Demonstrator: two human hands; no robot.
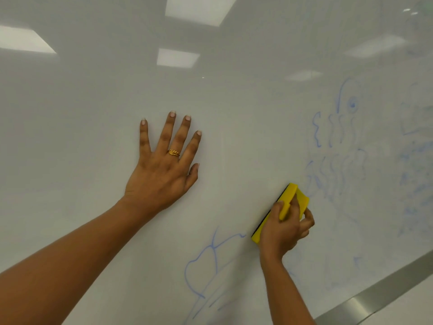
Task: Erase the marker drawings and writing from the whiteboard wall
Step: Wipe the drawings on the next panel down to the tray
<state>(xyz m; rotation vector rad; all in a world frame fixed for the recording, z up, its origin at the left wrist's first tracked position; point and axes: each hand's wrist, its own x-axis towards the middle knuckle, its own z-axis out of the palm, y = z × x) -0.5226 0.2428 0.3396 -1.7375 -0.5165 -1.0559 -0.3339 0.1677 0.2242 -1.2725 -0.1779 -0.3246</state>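
A glossy whiteboard wall [93, 102] fills the view. My left hand [164, 165], with a gold ring, presses flat on a bare part of it, fingers straight and spread. My right hand [284, 227] grips a yellow eraser [290, 195] with a black pad, held against the board at the lower right. Blue squiggly marker drawings [337, 141] lie just right of the eraser, partly smeared. A blue cloud-like outline [206, 266] sits below, between my two arms. Fainter blue smudges and writing [414, 179] cover the far right.
A grey metal frame strip [384, 287] runs diagonally along the board's lower right edge. Ceiling light panels reflect in the upper part of the board.
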